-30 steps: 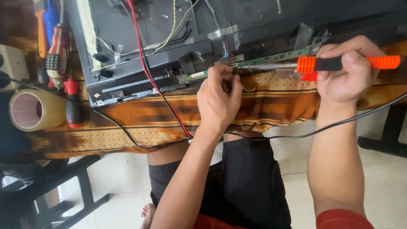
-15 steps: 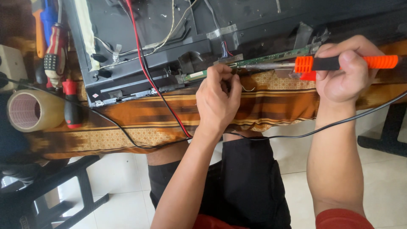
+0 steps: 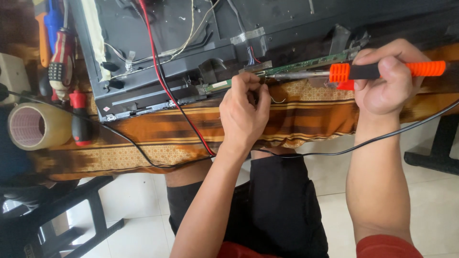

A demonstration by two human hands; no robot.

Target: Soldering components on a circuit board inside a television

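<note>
My right hand [image 3: 382,79] grips a soldering iron [image 3: 377,71] with an orange and black handle. Its metal tip points left along a narrow green circuit board strip [image 3: 306,64] at the edge of an opened dark grey device chassis [image 3: 158,52]. My left hand [image 3: 244,112] is closed, its fingertips pinching a thin silvery wire [image 3: 276,99] right at the iron's tip and the board. The iron's black cord [image 3: 382,138] trails across my right forearm.
A red lead [image 3: 167,91] and a black lead [image 3: 129,143] cross a brown patterned cloth [image 3: 311,114] on the table. At the left lie a roll of clear tape [image 3: 36,126], screwdrivers [image 3: 79,117] and other tools. A dark stool [image 3: 71,210] stands lower left.
Both hands stay almost still; the left hand's fingers shift slightly at the board. The iron keeps its place.
</note>
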